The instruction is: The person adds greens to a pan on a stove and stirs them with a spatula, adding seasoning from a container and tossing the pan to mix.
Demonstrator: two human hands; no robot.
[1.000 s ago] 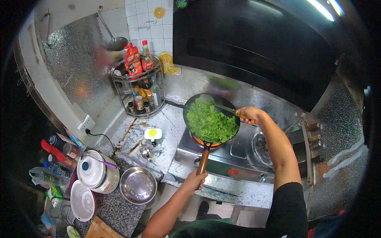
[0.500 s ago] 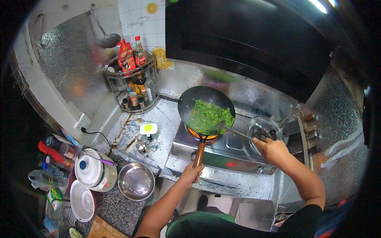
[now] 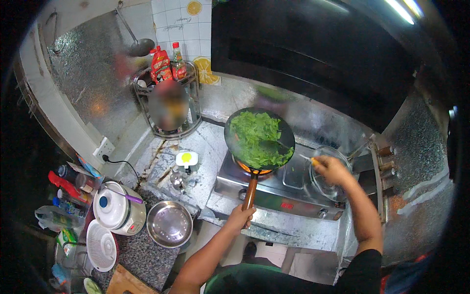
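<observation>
Range hood (image 3: 313, 63), black, wide: above & beyond both hands.
Gas stove (image 3: 227, 185), steel: ahead of L hand, extends under R.
Wok (image 3: 288, 128), dark, on lit burner: straight ahead of L hand, to the left of R. Its wooden wok handle (image 3: 251, 188) has its long axis running from L hand away to the rim; L is the hand touching it.
Leafy greens (image 3: 257, 128), chopped, in wok: up-left of R hand, beyond L.
Rice cooker (image 3: 111, 208), white, closed: well left of L hand.
Basin (image 3: 170, 223), steel, round: left of L hand, nearer than cooker.
Glass lid (appears so) (image 3: 319, 187), clear: under/beside R hand.
L hand (image 3: 241, 217): fingers wrapped round handle's near end.
R hand (image 3: 330, 169): fingers curled round yellow grip of spatula.
Spatula (image 3: 303, 157), metal shaft: axis runs leftward from R hand over rim; dark blade amid greens.
</observation>
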